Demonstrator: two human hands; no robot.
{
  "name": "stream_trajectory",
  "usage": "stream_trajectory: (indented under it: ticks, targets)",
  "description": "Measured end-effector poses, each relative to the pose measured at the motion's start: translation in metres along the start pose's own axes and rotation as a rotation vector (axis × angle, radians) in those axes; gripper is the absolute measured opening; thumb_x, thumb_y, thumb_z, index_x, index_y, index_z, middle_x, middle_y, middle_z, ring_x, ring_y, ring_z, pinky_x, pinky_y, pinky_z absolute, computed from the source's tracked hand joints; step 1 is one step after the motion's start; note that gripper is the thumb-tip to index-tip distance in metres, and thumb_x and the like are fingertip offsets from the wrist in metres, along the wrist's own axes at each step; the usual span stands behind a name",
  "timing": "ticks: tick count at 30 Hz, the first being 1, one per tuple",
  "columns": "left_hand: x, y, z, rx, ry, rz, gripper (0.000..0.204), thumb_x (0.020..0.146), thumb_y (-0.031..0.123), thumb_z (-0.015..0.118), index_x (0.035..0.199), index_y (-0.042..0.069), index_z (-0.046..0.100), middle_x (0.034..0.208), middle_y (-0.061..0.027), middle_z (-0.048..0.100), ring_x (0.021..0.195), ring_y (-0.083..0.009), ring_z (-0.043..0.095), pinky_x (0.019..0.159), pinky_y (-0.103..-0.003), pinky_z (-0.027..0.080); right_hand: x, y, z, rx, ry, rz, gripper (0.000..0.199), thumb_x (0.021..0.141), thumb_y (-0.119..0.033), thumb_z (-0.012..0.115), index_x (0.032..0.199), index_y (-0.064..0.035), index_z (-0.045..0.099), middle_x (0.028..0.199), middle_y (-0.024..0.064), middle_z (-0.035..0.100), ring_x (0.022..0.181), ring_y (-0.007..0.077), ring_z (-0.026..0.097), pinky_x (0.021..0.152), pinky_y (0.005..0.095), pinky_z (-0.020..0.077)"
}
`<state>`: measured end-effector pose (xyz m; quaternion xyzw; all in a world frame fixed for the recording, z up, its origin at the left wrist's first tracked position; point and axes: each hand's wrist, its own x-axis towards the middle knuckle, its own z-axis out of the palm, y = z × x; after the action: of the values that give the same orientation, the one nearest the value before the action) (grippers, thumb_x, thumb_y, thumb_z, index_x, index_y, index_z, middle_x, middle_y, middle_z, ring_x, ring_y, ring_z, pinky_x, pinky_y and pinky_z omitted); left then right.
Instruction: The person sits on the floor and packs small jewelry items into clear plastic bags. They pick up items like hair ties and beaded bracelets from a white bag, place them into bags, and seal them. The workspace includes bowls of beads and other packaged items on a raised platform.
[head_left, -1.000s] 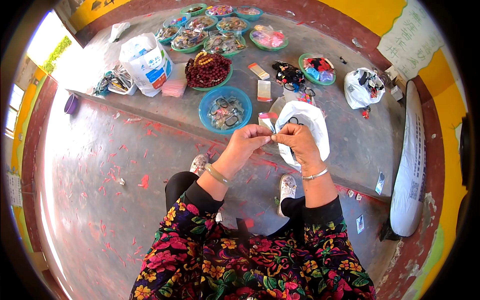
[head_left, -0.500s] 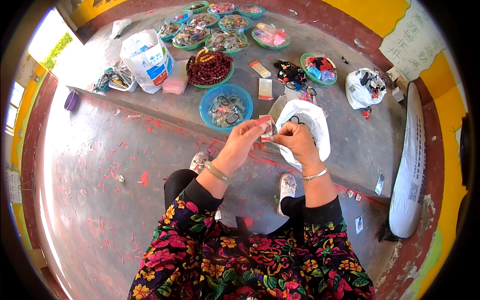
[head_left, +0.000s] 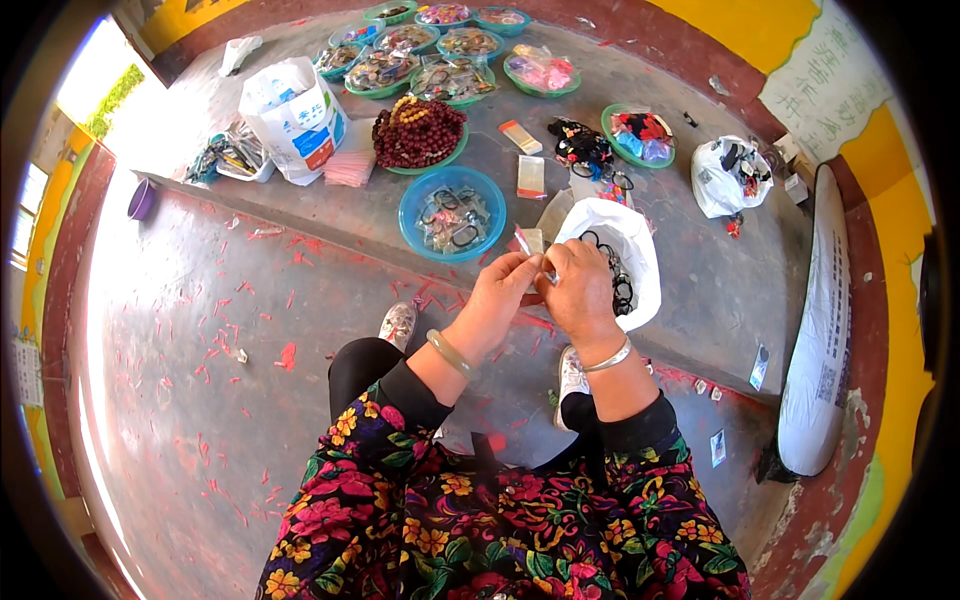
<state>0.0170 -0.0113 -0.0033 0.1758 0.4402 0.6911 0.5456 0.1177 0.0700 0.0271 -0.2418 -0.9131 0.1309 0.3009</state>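
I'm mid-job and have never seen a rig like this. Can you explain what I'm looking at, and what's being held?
There's no machine here: you're seeing a person's bare left hand and right hand. The camera is the left one of a head-worn pair, looking down. Its wide fisheye lens bends straight edges near the rim; picture left is the person's left.

Both hands pinch a small packet with red on it; the fingers hide most of it. On the raised grey step ahead stand a blue basin of small packaged items, an open white bag with black loops inside, and dark red beads heaped in a green basin.
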Motion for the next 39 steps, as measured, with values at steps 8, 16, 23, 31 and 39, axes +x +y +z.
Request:
stream_trajectory:
  ticks: [8, 16, 23, 31, 39]
  targets:
    - [0.008, 0.006, -0.011, 0.055, 0.036, 0.015, 0.022, 0.092, 0.019, 0.050, 0.100, 0.000, 0.059, 0.086, -0.0058, 0.064, 0.073, -0.0117, 0.060, 0.059, -0.023, 0.049, 0.004, 0.011, -0.011, 0.432, -0.094, 0.255, 0.022, 0.067, -0.010, 0.072, 0.084, -0.0010, 0.059, 0.081, 0.0090, 0.060, 0.078, 0.0236, 0.058, 0.070, 0.0345, 0.0467]
    - [0.001, 0.021, -0.004, 0.438, -0.080, 0.041, 0.023, 0.092, 0.020, 0.052, 0.094, 0.000, 0.063, 0.085, -0.0041, 0.065, 0.072, -0.0077, 0.057, 0.062, -0.021, 0.046, 0.001, 0.041, -0.023, 1.135, -0.359, 0.625, 0.018, 0.074, -0.012, 0.073, 0.083, 0.0008, 0.066, 0.074, -0.0014, 0.060, 0.068, 0.0056, 0.051, 0.062, 0.0199, 0.0402]
    - [0.003, 0.018, -0.008, 0.542, -0.083, 0.064, 0.023, 0.091, 0.021, 0.053, 0.094, 0.000, 0.063, 0.085, -0.0050, 0.065, 0.076, -0.0093, 0.060, 0.064, -0.021, 0.046, -0.001, 0.037, -0.022, 1.002, -0.358, 0.630, 0.015, 0.072, -0.011, 0.073, 0.078, 0.0015, 0.067, 0.069, -0.0004, 0.060, 0.064, 0.0065, 0.051, 0.060, 0.0214, 0.0399]
    - [0.003, 0.017, -0.009, 0.412, -0.112, 0.099, 0.022, 0.089, 0.018, 0.056, 0.102, 0.000, 0.060, 0.090, -0.0055, 0.065, 0.080, -0.0116, 0.061, 0.066, -0.024, 0.048, 0.000, 0.035, -0.020, 1.071, -0.292, 0.639, 0.010, 0.072, -0.006, 0.071, 0.076, 0.0024, 0.067, 0.068, 0.0010, 0.063, 0.064, 0.0062, 0.053, 0.061, 0.0219, 0.0414]
    - [0.003, 0.016, -0.008, 0.245, -0.005, 0.131, 0.027, 0.088, 0.017, 0.058, 0.110, 0.002, 0.055, 0.100, -0.0050, 0.061, 0.086, -0.0111, 0.059, 0.067, -0.024, 0.047, -0.001, 0.031, -0.016, 0.808, -0.202, 0.541, 0.013, 0.070, -0.008, 0.072, 0.067, -0.0009, 0.061, 0.064, 0.0015, 0.060, 0.060, 0.0090, 0.053, 0.058, 0.0247, 0.0407]
